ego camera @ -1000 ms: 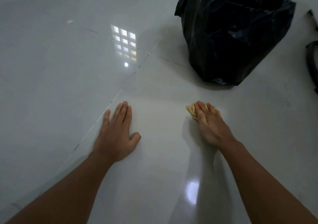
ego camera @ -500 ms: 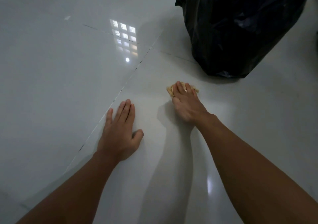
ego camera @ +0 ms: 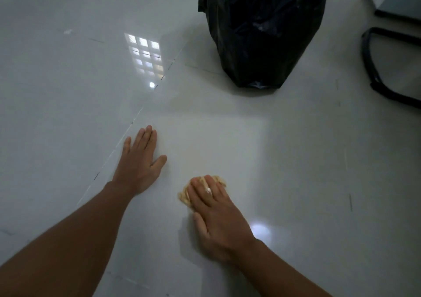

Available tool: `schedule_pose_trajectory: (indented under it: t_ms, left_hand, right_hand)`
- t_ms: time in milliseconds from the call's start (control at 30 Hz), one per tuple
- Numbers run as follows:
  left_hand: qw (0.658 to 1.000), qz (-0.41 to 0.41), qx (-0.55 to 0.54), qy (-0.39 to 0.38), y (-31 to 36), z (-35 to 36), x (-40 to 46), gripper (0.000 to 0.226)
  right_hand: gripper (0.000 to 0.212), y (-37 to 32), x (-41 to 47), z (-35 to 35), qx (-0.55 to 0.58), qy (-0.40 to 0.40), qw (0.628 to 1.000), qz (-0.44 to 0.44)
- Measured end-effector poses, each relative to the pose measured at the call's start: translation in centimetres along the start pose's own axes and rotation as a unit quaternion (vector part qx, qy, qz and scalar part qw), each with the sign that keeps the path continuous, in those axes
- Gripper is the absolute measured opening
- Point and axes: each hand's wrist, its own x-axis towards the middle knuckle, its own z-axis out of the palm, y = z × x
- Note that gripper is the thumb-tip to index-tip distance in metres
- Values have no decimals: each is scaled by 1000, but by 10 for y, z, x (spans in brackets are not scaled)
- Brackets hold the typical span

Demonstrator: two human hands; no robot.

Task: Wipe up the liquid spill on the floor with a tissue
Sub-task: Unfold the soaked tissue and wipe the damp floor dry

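My right hand [ego camera: 216,214] presses a crumpled, yellow-brown stained tissue [ego camera: 185,196] flat against the glossy white tile floor [ego camera: 296,160]; only the tissue's edges show past my fingers. My left hand [ego camera: 139,162] lies palm down on the floor, to the left and a little farther away, fingers together and thumb out, holding nothing. A faint yellowish film [ego camera: 205,150] tints the tile between and beyond the hands. I cannot make out any standing liquid.
A bin lined with a black plastic bag [ego camera: 262,32] stands on the floor ahead, to the right. Black metal furniture legs [ego camera: 373,73] sit at the far right. Tile seams [ego camera: 127,132] run diagonally left of my left hand.
My right hand has dragged the tissue back toward me, from near the bin to beside my left hand. The left hand stays planted. The view has tilted up a little.
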Motion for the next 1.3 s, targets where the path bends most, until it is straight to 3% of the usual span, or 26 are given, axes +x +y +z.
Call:
schedule_pose_trajectory:
  t_ms: [133,267,367,500,633,1000,1300]
  left_hand:
    - [1000,0,23,14,-2,7,-3,92]
    - [999,5,34,39,-2,10,-2,87]
    - [998,13,43,52,-1,15,0,85]
    - [997,10,54,63,-3,14,-1,84]
    - [997,7,45,64,-3,11,-1,84]
    - [998,5,33,52,3,7,-3,91]
    - [999,-6,22,35,1,6,-2,95]
  right_hand:
    - [53,37,-22,-3,-45,28,999,10]
    - [60,88,-1,-36,-71,58,979,180]
    - [55,101,39,-55,-40,44,969,239]
    - [58,85,116,-61,-4,-14,975,222]
    - [62,64,144,-47,-16,-2,979,201]
    - [74,30,29,-17,-20,19,995,94]
    - [74,47,12,-21,-21,40,982,184]
